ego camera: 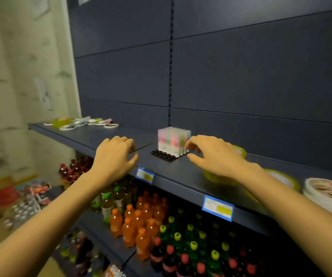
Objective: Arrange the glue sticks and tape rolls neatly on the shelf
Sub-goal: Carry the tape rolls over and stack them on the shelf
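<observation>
Pastel glue sticks (173, 141) stand blocked in a black pocketed tray (164, 155).

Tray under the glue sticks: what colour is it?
Black; the tray shows best in the head view.

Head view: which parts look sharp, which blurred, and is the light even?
In the head view the glue sticks, left hand and right hand are fairly sharp; the bottles below and tape rolls at right are smeared; the back panel is dim.
</observation>
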A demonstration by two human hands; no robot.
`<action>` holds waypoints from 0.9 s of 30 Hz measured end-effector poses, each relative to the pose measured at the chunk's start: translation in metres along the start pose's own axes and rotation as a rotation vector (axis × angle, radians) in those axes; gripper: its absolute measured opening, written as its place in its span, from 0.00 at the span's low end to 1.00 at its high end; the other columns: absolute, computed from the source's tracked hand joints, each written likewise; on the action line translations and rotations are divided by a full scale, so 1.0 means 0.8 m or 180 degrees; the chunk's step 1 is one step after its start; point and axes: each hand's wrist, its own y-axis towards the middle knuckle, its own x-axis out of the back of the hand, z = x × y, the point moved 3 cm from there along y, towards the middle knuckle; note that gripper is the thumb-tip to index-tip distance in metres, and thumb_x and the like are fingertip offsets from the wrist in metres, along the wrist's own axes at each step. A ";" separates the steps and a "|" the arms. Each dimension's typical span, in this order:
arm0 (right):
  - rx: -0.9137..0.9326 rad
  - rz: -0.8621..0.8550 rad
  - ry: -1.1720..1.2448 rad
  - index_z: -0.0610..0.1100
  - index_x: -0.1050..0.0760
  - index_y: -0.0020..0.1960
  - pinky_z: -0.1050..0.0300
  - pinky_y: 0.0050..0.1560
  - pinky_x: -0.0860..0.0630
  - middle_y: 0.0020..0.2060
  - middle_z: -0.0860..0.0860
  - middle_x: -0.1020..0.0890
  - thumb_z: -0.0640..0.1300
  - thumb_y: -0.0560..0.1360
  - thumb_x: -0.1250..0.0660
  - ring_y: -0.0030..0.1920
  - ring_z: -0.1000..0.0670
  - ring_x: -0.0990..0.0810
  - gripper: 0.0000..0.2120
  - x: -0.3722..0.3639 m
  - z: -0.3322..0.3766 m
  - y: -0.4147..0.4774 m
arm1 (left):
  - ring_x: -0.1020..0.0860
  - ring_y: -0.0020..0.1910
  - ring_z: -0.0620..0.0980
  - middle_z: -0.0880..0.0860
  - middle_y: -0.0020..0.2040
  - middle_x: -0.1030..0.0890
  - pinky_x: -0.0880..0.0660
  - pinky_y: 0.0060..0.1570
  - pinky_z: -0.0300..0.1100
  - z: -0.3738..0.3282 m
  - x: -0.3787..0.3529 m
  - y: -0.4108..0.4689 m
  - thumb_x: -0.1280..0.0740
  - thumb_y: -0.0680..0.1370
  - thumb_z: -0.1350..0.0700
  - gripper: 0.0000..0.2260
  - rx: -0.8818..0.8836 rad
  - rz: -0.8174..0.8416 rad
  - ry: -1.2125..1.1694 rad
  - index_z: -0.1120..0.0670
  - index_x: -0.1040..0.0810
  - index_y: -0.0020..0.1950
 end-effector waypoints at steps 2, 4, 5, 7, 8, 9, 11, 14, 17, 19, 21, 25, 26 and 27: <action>0.0078 0.0070 0.0065 0.51 0.28 0.59 0.52 0.52 0.27 0.58 0.54 0.23 0.50 0.77 0.40 0.57 0.47 0.24 0.12 -0.022 0.029 0.028 | 0.24 0.52 0.54 0.53 0.50 0.20 0.33 0.48 0.46 0.044 0.002 -0.013 0.39 0.76 0.48 0.11 0.0115 0.0055 0.0025 0.54 0.23 0.51; 0.0100 0.0098 0.0100 0.51 0.28 0.60 0.53 0.50 0.28 0.59 0.53 0.23 0.51 0.77 0.39 0.57 0.47 0.24 0.13 -0.044 0.056 0.056 | 0.24 0.52 0.54 0.54 0.50 0.20 0.32 0.48 0.46 0.087 0.003 -0.025 0.38 0.76 0.49 0.11 0.0198 0.0070 0.0050 0.55 0.23 0.51; 0.0131 0.0125 0.0113 0.50 0.28 0.61 0.54 0.47 0.29 0.59 0.53 0.23 0.50 0.77 0.40 0.57 0.47 0.25 0.13 -0.055 0.069 0.071 | 0.23 0.51 0.55 0.54 0.50 0.20 0.31 0.47 0.46 0.107 0.003 -0.029 0.38 0.76 0.49 0.11 0.0218 0.0071 0.0058 0.55 0.23 0.50; 0.0188 0.0227 0.0154 0.49 0.29 0.61 0.55 0.46 0.29 0.58 0.52 0.23 0.50 0.78 0.40 0.56 0.48 0.24 0.13 -0.076 0.097 0.103 | 0.23 0.50 0.55 0.54 0.50 0.20 0.31 0.46 0.46 0.150 0.001 -0.036 0.38 0.76 0.49 0.11 0.0219 0.0099 0.0059 0.55 0.23 0.50; 0.0207 0.0276 0.0169 0.49 0.29 0.61 0.54 0.49 0.27 0.58 0.52 0.23 0.50 0.78 0.40 0.56 0.49 0.24 0.13 -0.086 0.111 0.119 | 0.23 0.50 0.54 0.54 0.49 0.20 0.32 0.46 0.45 0.171 -0.001 -0.038 0.38 0.76 0.48 0.11 0.0212 0.0122 0.0063 0.55 0.24 0.50; 0.0216 0.0312 0.0177 0.50 0.29 0.61 0.52 0.52 0.26 0.58 0.52 0.23 0.50 0.78 0.40 0.57 0.48 0.24 0.13 -0.096 0.125 0.136 | 0.23 0.50 0.54 0.54 0.49 0.20 0.31 0.46 0.45 0.193 -0.003 -0.039 0.38 0.76 0.48 0.11 0.0205 0.0143 0.0077 0.55 0.24 0.49; 0.0211 0.0325 0.0187 0.50 0.28 0.60 0.50 0.53 0.25 0.57 0.53 0.23 0.51 0.78 0.40 0.56 0.49 0.24 0.13 -0.118 0.151 0.167 | 0.23 0.50 0.54 0.53 0.49 0.20 0.31 0.46 0.45 0.237 -0.009 -0.039 0.38 0.76 0.48 0.11 0.0217 0.0166 0.0132 0.54 0.24 0.49; 0.0150 0.0249 0.0202 0.51 0.28 0.59 0.55 0.47 0.28 0.55 0.54 0.22 0.52 0.77 0.40 0.54 0.49 0.23 0.12 -0.149 0.183 0.214 | 0.23 0.50 0.54 0.52 0.49 0.20 0.30 0.46 0.45 0.298 -0.023 -0.035 0.38 0.76 0.47 0.12 0.0249 0.0190 0.0145 0.54 0.24 0.50; 0.0086 0.0307 0.0168 0.51 0.27 0.59 0.56 0.45 0.30 0.54 0.54 0.22 0.52 0.77 0.40 0.53 0.50 0.23 0.12 -0.173 0.212 0.260 | 0.23 0.51 0.53 0.52 0.50 0.20 0.30 0.47 0.45 0.350 -0.043 -0.031 0.39 0.76 0.47 0.12 0.0289 0.0295 0.0163 0.54 0.24 0.49; 0.0071 0.0343 0.0149 0.51 0.27 0.58 0.56 0.46 0.29 0.54 0.53 0.22 0.52 0.77 0.40 0.53 0.50 0.23 0.11 -0.187 0.229 0.291 | 0.23 0.51 0.53 0.52 0.50 0.20 0.30 0.48 0.45 0.380 -0.058 -0.026 0.39 0.76 0.47 0.12 0.0317 0.0341 0.0122 0.54 0.25 0.49; 0.0085 0.0404 0.0095 0.51 0.27 0.58 0.55 0.47 0.28 0.54 0.53 0.22 0.51 0.77 0.41 0.53 0.49 0.24 0.11 -0.202 0.245 0.319 | 0.23 0.50 0.52 0.51 0.50 0.20 0.30 0.48 0.44 0.407 -0.074 -0.020 0.40 0.77 0.47 0.12 0.0370 0.0363 0.0045 0.53 0.25 0.50; 0.0043 0.0539 -0.0048 0.51 0.26 0.56 0.53 0.48 0.28 0.54 0.52 0.22 0.51 0.77 0.41 0.54 0.48 0.23 0.10 -0.240 0.263 0.376 | 0.23 0.50 0.50 0.50 0.49 0.20 0.30 0.48 0.43 0.453 -0.112 -0.002 0.40 0.77 0.46 0.12 0.0443 0.0321 -0.0065 0.53 0.24 0.50; 0.0023 0.0564 -0.0072 0.51 0.26 0.55 0.53 0.48 0.28 0.54 0.52 0.22 0.51 0.77 0.41 0.53 0.48 0.23 0.10 -0.251 0.264 0.391 | 0.23 0.50 0.50 0.49 0.49 0.20 0.30 0.47 0.43 0.463 -0.122 0.004 0.41 0.77 0.46 0.12 0.0434 0.0310 -0.0096 0.53 0.24 0.50; 0.0003 0.0590 -0.0098 0.51 0.25 0.55 0.54 0.47 0.28 0.54 0.52 0.21 0.51 0.77 0.41 0.53 0.48 0.23 0.10 -0.262 0.264 0.407 | 0.23 0.49 0.50 0.49 0.49 0.20 0.30 0.47 0.43 0.473 -0.132 0.011 0.40 0.77 0.46 0.12 0.0416 0.0301 -0.0125 0.53 0.24 0.49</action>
